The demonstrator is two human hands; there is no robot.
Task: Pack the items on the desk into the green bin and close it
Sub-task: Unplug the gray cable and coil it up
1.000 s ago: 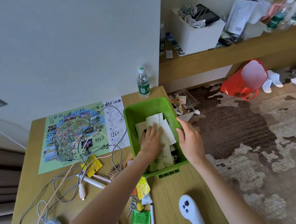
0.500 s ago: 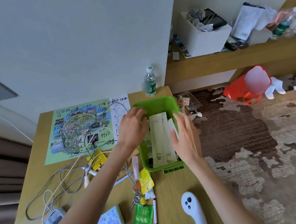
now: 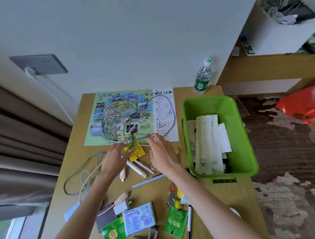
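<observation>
The green bin [image 3: 245, 133] sits open at the desk's right side with folded white and beige papers [image 3: 208, 142] inside. Left of it, a colourful map sheet [image 3: 117, 118] lies flat under tangled grey and pale cables [image 3: 137, 118]. My left hand [image 3: 114, 158] and my right hand [image 3: 162, 153] hover with spread fingers over the cables, a yellow packet [image 3: 136, 151] and two pink pens [image 3: 139, 168]. Neither hand holds anything. Nearer me lie a blue pen [image 3: 147, 180], keys [image 3: 172, 196], green packets [image 3: 175, 221], a charger plug [image 3: 121, 204] and a tissue pack [image 3: 139, 219].
A water bottle [image 3: 202, 77] stands at the desk's back edge by the wall. A wall socket [image 3: 39, 63] with a white cord is at the left, curtains below it. A shelf with a white box [image 3: 283, 32] is at the upper right; a red bag [image 3: 300, 106] lies on the carpet.
Both hands have left the green bin and moved left over the cables and pens. The view has swung left and down, showing more of the desk.
</observation>
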